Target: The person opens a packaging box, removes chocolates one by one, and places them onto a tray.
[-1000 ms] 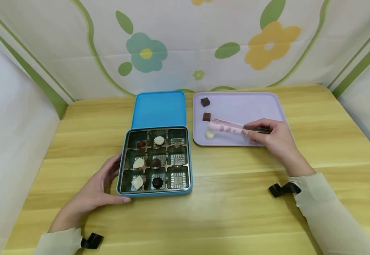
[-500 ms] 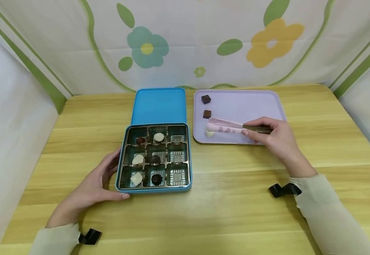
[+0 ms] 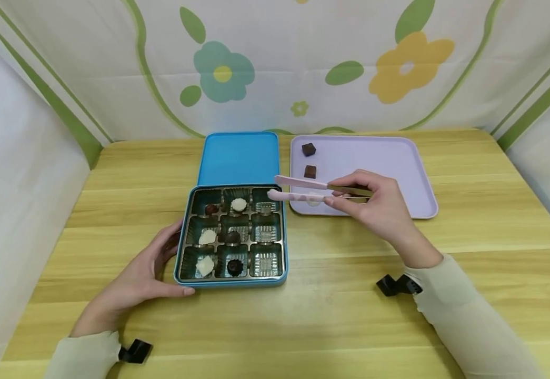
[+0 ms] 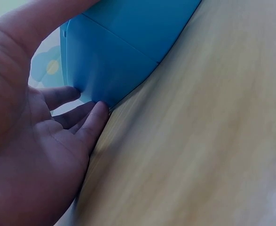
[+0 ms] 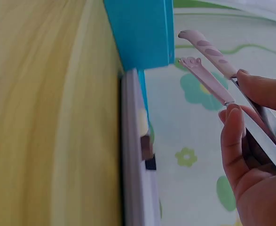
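In the head view a blue tin box holds a gold-brown tray of compartments; several chocolates fill the left and middle columns, and the right column holds none. My left hand rests at the box's left side, fingers touching the wall and thumb along the front corner. My right hand pinches a pair of pink-tipped metal tongs. Their tips stand apart over the top right compartment's edge, with nothing between them. Behind the tongs, a white chocolate on the lilac tray is partly hidden.
Two dark chocolates, a far one and a nearer brown one, lie at the lilac tray's left end. A blue lid lies behind the box. A flower-printed cloth stands at the table's back edge.
My right hand has moved left with the tongs, away from above the white chocolate toward the box, and the tong tips have spread. The left hand keeps its place at the box.
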Available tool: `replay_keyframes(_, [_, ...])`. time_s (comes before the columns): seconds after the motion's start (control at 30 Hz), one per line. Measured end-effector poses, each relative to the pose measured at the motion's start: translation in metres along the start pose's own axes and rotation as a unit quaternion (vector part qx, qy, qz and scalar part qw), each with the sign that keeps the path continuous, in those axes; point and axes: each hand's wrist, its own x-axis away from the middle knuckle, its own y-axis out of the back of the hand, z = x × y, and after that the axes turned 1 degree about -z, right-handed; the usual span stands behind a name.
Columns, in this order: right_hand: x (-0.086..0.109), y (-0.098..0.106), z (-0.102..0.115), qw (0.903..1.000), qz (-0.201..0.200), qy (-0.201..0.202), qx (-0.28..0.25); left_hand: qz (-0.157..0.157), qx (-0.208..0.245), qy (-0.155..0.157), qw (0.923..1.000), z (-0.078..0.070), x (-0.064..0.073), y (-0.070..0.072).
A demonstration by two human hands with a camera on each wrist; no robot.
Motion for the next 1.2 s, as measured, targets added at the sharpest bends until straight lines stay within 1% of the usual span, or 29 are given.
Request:
replay_keyframes(0.13, [-0.008, -0.014, 0.013, 0.9994, 0.002, 0.031, 0.012, -0.001, -0.002, 0.003, 1.0000, 0.001, 0.001, 0.001])
replay_keyframes(0.27, [-0.015, -0.022, 0.024, 0.9958, 0.011, 0.067, 0.061, 0.006, 0.000, 0.003, 1.0000, 0.002, -0.004, 0.000])
replay_keyframes(0.4, [-0.023, -0.028, 0.034, 0.9889, 0.040, 0.102, 0.100, 0.011, 0.006, 0.001, 0.9999, 0.002, -0.008, -0.001])
replay_keyframes(0.5, [-0.031, -0.035, 0.041, 0.9805, 0.067, 0.139, 0.122, 0.011, 0.007, 0.006, 0.9999, 0.002, -0.007, 0.000])
replay_keyframes(0.6, [-0.041, -0.043, 0.048, 0.9674, 0.087, 0.184, 0.151, 0.006, 0.004, 0.010, 0.9999, 0.002, -0.004, 0.001])
replay_keyframes(0.7, [-0.050, -0.052, 0.057, 0.9543, 0.116, 0.206, 0.182, 0.002, 0.001, 0.015, 0.9999, 0.001, -0.002, 0.001])
replay_keyframes(0.8, [-0.055, -0.058, 0.068, 0.9453, 0.150, 0.197, 0.212, 0.004, 0.005, 0.017, 0.9998, 0.001, -0.002, 0.000])
replay_keyframes(0.93, [-0.058, -0.065, 0.079, 0.9394, 0.177, 0.164, 0.244, 0.006, 0.011, 0.018, 0.9998, 0.002, -0.004, -0.002])
replay_keyframes(1.0, [-0.060, -0.069, 0.083, 0.9374, 0.184, 0.146, 0.257, 0.006, 0.011, 0.018, 0.9998, 0.002, -0.004, -0.002])
replay_keyframes(1.07, [-0.061, -0.073, 0.085, 0.9340, 0.189, 0.138, 0.270, 0.006, 0.010, 0.021, 0.9997, 0.002, -0.005, -0.002])
replay_keyframes(1.2, [-0.062, -0.078, 0.084, 0.9282, 0.191, 0.144, 0.285, 0.006, 0.012, 0.021, 0.9997, 0.002, -0.005, -0.001])
